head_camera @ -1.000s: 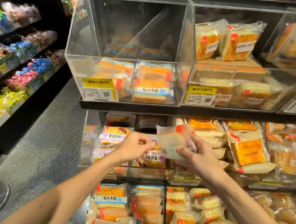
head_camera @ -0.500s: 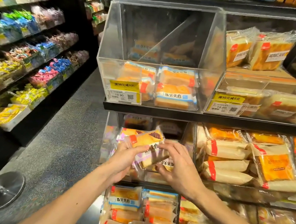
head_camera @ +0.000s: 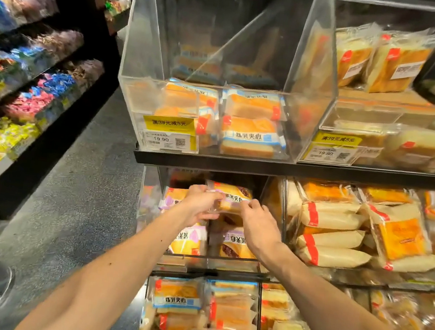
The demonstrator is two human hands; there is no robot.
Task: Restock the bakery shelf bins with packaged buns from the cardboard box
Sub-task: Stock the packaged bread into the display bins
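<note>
Mid-frame, we pinch the clear-wrapped, purple-labelled golden bun pack [head_camera: 230,198] with both hands, left hand [head_camera: 200,204] and right hand [head_camera: 259,225] at opposite ends, steadying it above the clear acrylic middle-shelf bin [head_camera: 150,205], probably to seat it flat.

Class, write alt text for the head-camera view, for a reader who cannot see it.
A person's left hand and right hand hold a clear-wrapped yellow bun packet with a purple label at the opening of a clear plastic middle-shelf bin. The clear plastic top-shelf bin above holds a few blue-labelled packets.
</note>
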